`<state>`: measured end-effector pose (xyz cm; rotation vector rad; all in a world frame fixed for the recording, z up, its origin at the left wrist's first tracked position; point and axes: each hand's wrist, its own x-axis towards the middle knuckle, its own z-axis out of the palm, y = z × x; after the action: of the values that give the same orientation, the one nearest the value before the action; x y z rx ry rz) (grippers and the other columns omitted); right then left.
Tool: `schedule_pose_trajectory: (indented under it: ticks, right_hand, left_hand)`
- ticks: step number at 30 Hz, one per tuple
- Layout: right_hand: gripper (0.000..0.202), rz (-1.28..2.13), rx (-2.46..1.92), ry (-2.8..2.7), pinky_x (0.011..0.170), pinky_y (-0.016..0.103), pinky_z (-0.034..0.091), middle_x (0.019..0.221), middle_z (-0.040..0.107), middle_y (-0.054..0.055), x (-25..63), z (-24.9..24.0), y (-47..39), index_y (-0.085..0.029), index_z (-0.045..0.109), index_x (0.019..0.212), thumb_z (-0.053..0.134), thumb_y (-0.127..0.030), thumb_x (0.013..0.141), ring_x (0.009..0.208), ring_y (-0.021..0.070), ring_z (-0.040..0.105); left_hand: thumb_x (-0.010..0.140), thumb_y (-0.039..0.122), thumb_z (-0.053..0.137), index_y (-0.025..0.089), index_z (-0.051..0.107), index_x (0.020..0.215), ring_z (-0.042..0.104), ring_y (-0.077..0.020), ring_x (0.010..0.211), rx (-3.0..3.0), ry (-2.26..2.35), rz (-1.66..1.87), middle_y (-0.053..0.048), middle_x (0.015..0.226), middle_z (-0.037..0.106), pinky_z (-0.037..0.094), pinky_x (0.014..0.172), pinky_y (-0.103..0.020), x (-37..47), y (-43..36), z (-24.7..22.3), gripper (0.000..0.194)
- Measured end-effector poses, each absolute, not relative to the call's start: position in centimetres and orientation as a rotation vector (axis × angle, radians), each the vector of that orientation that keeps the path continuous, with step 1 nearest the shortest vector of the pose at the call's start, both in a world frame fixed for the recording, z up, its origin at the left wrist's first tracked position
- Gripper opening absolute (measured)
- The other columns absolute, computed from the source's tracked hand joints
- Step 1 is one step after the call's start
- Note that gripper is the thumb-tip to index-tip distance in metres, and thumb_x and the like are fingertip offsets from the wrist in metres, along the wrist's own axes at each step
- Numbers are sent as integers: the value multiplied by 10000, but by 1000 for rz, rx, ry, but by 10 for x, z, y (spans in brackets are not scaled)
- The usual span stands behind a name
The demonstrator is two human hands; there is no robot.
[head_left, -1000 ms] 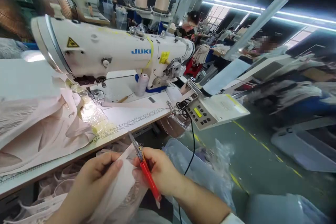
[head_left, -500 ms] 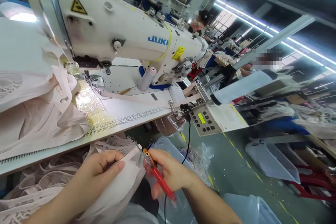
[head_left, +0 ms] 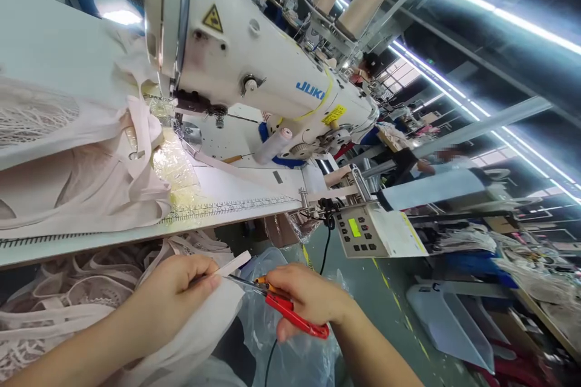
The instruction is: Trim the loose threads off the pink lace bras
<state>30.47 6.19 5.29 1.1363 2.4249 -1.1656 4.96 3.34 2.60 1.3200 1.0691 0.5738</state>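
From the head view, the left hand (head_left: 175,293) is closed and pinches a pale pink cloth (head_left: 213,320) low in front of the table (head_left: 54,48). The right hand (head_left: 308,299) is closed around red snips (head_left: 290,311), and their blades touch the cloth's edge, below the white sewing machine (head_left: 254,66)

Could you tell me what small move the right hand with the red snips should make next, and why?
Probably close the red snips in the right hand: their blades already point at the pale fabric piece pinched taut by the left hand, right at the fingertips.
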Motion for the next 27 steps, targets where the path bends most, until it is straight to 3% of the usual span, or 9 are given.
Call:
schedule_pose_trajectory:
  ticks: [17,23,27]
  right_hand:
    - [652,-1167,1120,2430,464,240,181,531,324,-63,293,64,63,-211,307,595,545,-817,632,478,91,243]
    - [587,-1172,1203,2373,463,230,197,527,344,-61,292,64,58,-207,313,590,563,-722,717,485,90,281]
    - [553,-1113,1249,2402,457,230,188,509,332,-67,291,63,57,-204,311,572,646,-624,704,475,87,259]
  left_hand:
    - [790,467,504,198,466,628,272,-98,507,1040,940,529,72,557,369,205,469,-208,49,34,21,317]
    - [789,471,513,178,495,655,297,-90,508,1030,936,495,68,561,402,218,468,-201,47,35,23,322]
    - [799,478,502,180,490,671,304,-91,508,1058,935,492,66,565,393,215,469,-203,47,34,18,325]
